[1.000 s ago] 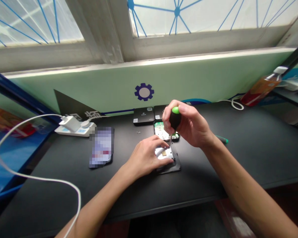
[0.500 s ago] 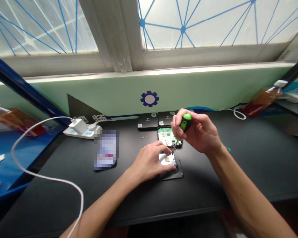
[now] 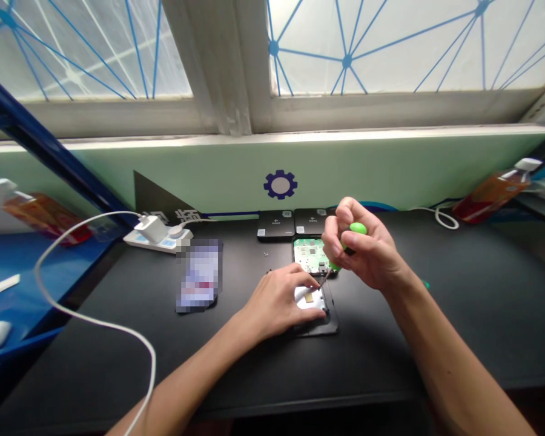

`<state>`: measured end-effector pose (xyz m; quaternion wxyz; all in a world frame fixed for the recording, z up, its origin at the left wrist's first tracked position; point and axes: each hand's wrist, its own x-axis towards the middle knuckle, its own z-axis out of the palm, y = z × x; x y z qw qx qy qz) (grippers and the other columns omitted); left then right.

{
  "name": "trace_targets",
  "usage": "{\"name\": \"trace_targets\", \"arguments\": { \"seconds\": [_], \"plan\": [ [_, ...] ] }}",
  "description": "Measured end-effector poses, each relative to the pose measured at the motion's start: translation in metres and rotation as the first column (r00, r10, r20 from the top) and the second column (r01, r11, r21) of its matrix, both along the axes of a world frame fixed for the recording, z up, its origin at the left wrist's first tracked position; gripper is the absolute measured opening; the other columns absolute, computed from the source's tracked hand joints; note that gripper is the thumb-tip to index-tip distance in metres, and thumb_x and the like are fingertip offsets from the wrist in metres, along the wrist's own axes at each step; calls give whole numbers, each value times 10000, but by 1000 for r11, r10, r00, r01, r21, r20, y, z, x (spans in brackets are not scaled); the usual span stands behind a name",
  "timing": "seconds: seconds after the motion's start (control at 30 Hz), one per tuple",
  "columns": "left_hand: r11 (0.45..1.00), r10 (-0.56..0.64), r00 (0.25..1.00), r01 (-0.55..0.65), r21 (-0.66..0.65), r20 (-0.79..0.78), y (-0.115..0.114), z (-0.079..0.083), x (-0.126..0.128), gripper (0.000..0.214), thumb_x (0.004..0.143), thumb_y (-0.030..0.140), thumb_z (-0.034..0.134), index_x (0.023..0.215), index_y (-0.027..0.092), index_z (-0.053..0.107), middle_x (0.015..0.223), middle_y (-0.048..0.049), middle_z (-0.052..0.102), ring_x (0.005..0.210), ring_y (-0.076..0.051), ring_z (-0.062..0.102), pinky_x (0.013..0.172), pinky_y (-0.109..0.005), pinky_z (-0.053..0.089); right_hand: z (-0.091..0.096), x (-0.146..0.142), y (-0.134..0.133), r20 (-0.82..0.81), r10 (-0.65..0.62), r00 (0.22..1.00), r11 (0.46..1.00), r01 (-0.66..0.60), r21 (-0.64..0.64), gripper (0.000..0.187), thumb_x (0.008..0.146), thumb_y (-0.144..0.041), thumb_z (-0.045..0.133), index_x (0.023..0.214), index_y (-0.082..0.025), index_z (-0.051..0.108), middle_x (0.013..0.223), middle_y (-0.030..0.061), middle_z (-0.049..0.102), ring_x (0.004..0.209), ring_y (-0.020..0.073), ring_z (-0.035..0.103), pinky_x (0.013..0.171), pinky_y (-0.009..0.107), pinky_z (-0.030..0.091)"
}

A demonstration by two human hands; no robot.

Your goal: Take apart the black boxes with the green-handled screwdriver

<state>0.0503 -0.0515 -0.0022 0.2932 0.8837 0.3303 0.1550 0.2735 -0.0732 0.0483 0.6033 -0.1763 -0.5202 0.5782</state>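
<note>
My right hand (image 3: 370,248) is closed round a screwdriver with a green and black handle (image 3: 358,228). Its thin shaft slants down and left, with the tip at the upper edge of a silver plate (image 3: 317,301). The plate lies in a flat black casing (image 3: 318,329) on the table. My left hand (image 3: 277,297) rests over the casing's left side, thumb and fingers gripping the plate from either edge. The fingers hide part of the plate. Just behind it sits a green circuit board (image 3: 306,255) in a black housing, partly covered by my right hand.
Two black boxes (image 3: 275,226) stand by the wall, with tiny screws (image 3: 266,254) in front. A phone (image 3: 200,275) and a white power strip (image 3: 157,239) lie to the left. A white cable (image 3: 131,332) crosses the left side. A drink bottle (image 3: 495,191) leans at right.
My right hand has rolled and shifted, so the screwdriver leans further to the right. My left hand stays on the plate. The whole view has moved slightly.
</note>
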Motion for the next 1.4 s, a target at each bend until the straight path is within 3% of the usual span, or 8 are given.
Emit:
{"name": "trace_targets", "arguments": {
  "seconds": [0.07,0.17,0.47,0.7,0.83,1.07,1.27,1.4],
  "plan": [
    [1000,1,1000,-1,-2,-6,0,0,0,438,825,502,988,1173,264,871,1206,-49,787,1014,-273,777,873,-355,562,1,1,-1,-2,12,1000,1000,-12,5,124,1085,-357,703,1086,-245,649,734,-28,635,546,122,417,541,237,366],
    [1000,-1,1000,1,-1,-15,0,1,0,425,847,502,972,1182,262,869,1200,-53,778,1015,-273,775,867,-354,557,4,3,-1,16,49,999,999,-49,17,387,1119,-458,539,1023,-170,779,728,39,639,634,170,513,616,293,444],
    [1000,-13,1000,13,11,-12,0,2,1,406,858,500,968,1167,257,864,1210,-50,780,1001,-265,772,865,-348,549,0,1,2,24,36,999,999,-37,7,175,1095,-358,709,1023,-198,712,1012,62,781,734,191,750,687,316,597],
    [999,-28,1000,28,31,7,0,0,2,390,829,494,985,1116,255,874,1164,-52,786,990,-260,767,853,-321,547,1,-4,3,47,-42,998,999,43,-14,300,1031,-485,813,1007,-259,617,728,-46,614,493,109,371,484,236,318],
    [999,-23,1000,23,35,-1,-1,0,1,406,831,506,985,1130,256,874,1167,-52,786,991,-257,765,848,-321,542,3,0,3,57,12,998,1000,-11,-28,383,1084,-548,622,956,-212,752,696,11,585,594,169,477,564,289,420],
    [999,-24,999,25,41,-21,0,-5,-3,436,862,560,951,1181,277,859,1222,-59,776,1007,-269,772,877,-350,564,-6,3,3,68,80,994,996,-82,25,171,1080,-376,713,1038,-215,676,1009,56,756,688,198,750,644,323,584],
    [1000,5,999,-4,6,-54,-2,2,-2,434,860,512,965,1198,269,842,1233,-45,779,1009,-264,775,851,-353,566,-3,-6,4,23,-16,1000,1000,16,-9,261,1013,-428,800,1072,-243,626,940,-1,672,505,78,392,488,230,313],
    [1000,-1,997,0,-19,-71,-3,3,-2,435,870,490,962,1220,270,824,1308,-45,771,1040,-272,781,875,-372,576,2,-2,2,76,-14,997,1000,15,-22,375,1084,-486,601,1015,-178,803,899,65,662,628,169,540,618,335,483]
  ]
}}
